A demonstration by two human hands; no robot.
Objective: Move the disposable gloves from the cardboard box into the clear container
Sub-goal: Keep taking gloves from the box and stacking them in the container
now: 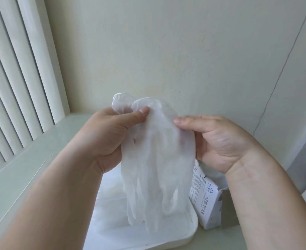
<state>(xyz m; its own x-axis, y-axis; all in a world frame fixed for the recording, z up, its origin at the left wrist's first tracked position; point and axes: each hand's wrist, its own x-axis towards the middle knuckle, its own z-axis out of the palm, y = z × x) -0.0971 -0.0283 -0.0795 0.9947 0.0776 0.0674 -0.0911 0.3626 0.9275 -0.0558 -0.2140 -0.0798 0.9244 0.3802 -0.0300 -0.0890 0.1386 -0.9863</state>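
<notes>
Dangling cuffs-up over the clear container [193,230], translucent disposable gloves [154,159] hang limp. Left hand [109,134] and right hand [219,141] pinch their edges.

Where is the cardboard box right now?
In the head view, the cardboard box sits low on the right, just right of the clear container and below the right hand holding the disposable gloves.

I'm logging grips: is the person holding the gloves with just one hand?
No, the left hand and the right hand both pinch the gloves, which hang above the clear container.
</notes>
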